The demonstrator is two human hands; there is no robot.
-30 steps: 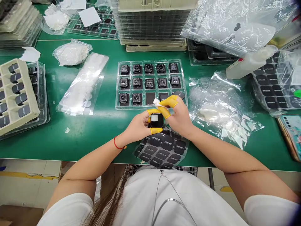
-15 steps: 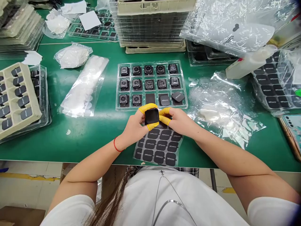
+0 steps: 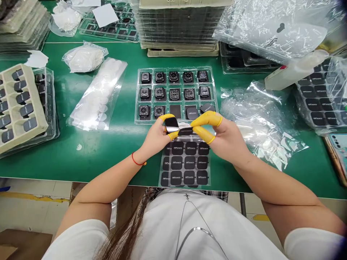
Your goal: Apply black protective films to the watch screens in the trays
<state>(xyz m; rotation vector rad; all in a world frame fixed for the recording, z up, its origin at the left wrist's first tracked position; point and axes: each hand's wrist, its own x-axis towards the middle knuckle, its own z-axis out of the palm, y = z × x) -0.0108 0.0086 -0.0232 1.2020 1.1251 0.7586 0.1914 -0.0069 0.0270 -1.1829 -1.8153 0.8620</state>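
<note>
My left hand (image 3: 159, 133), with yellow finger cots on thumb and index finger, grips a black square watch case (image 3: 171, 124), its glossy face up and catching light. Between the yellow-tipped thumb and finger of my right hand (image 3: 221, 135) is a small black film sticker (image 3: 185, 131), seen nearly edge-on beside the watch case. I cannot tell whether the two touch. Below lie sheets of black rounded-square stickers (image 3: 189, 162) marked HiFuture. Just beyond my hands, a clear plastic tray (image 3: 137, 117) holds several watch cases; two front-right compartments show labelled black squares.
At left stands a beige tray (image 3: 40, 124) of black pieces. Bags of white material (image 3: 86, 57) and clear round stickers (image 3: 94, 99) lie nearby. Stacked trays (image 3: 180, 30) rise at the back. On the right are crumpled plastic (image 3: 260, 119), a white bottle (image 3: 294, 72) and a phone (image 3: 337, 151).
My right hand has drawn up and right, now with the black sticker visible in its pinch. The watch case has tilted in my left hand, so its face shines. The view has shifted slightly.
</note>
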